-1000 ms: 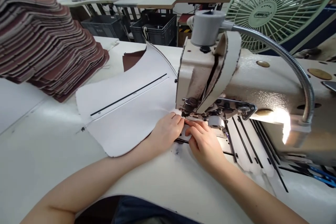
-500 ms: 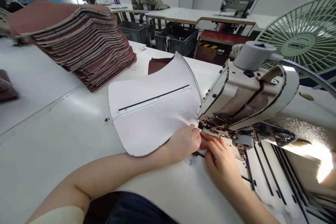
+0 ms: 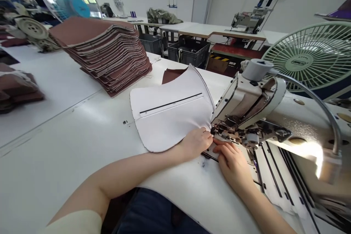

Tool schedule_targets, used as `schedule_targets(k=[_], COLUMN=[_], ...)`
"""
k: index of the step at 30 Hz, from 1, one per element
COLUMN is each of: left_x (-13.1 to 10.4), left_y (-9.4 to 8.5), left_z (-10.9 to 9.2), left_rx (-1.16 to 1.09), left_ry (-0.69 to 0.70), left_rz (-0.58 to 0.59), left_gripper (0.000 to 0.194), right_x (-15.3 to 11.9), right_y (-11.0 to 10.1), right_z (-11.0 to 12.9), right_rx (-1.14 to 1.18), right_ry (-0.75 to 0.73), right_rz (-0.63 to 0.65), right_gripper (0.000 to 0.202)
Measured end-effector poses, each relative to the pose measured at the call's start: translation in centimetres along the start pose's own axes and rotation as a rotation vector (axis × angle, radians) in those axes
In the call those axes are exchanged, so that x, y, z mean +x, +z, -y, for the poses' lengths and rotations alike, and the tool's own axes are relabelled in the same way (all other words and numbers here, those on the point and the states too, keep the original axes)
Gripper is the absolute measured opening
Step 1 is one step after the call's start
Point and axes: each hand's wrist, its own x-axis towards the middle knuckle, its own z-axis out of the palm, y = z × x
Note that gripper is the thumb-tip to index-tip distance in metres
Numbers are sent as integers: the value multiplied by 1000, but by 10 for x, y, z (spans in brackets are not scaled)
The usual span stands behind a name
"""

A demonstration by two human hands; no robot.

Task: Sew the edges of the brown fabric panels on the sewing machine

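Brown stack [image 3: 109, 51] farther right in frame than earlier. White panel [image 3: 167, 119] mid-frame, long axis lower left to upper right (peaked corner [image 3: 191, 70] up). Left hand [image 3: 197, 142] bunched at edge, right hand [image 3: 233, 161] beside; whether pinching, cannot tell.
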Motion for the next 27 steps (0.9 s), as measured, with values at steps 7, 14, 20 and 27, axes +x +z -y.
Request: schedule_targets(k=[7, 14, 20, 27], left_x=[-80, -228, -251, -252], left_y=[-17, -78, -104, -96], left_z=[46, 64, 56, 62], left_rx=[-88, -275, -722, -1185], left_ry=[-93, -518, -824, -1118], left_rz=[-90, -740, -1170, -1213], left_gripper=[27, 15, 12, 12], right_x=[-2, 2, 38, 90], right_y=[-3, 5, 9, 7], right_z=[3, 30, 97, 124], right_rx=[13, 94, 408, 458], right_ry=[-47, -73, -90, -69], right_rz=[-2, 46, 65, -80], right_gripper=[20, 30, 42, 29])
